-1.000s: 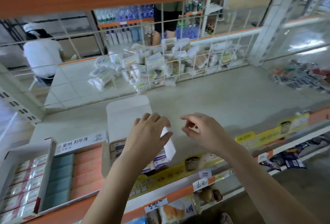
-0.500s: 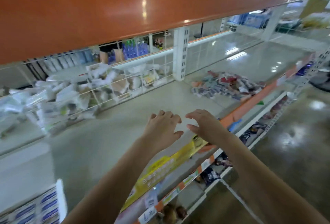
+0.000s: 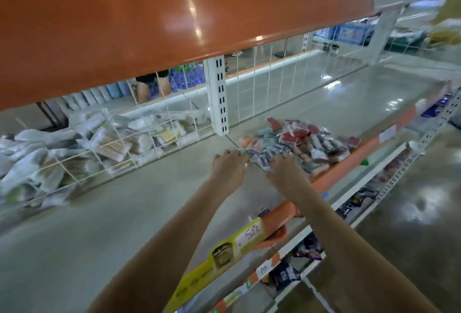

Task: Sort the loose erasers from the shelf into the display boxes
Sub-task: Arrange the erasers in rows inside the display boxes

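Note:
A heap of loose wrapped erasers (image 3: 299,143), red, white-blue and salmon, lies on the pale shelf (image 3: 124,208) to the right of a white upright. My left hand (image 3: 228,166) reaches over the shelf with fingers spread, its tips at the near left edge of the heap. My right hand (image 3: 287,171) is beside it, fingers extended onto the small white-blue erasers at the heap's front. Neither hand holds anything that I can see. The display boxes are out of view.
A white wire basket (image 3: 104,148) of plastic-wrapped packs runs along the back left of the shelf. An orange upper shelf edge (image 3: 174,26) hangs low overhead. The white slotted upright (image 3: 218,98) stands behind the heap. Price labels line the orange front rail (image 3: 349,163).
My view swung right, away from the display boxes at the left. Both hands travelled right along the shelf and now reach the eraser heap, which was farther off before.

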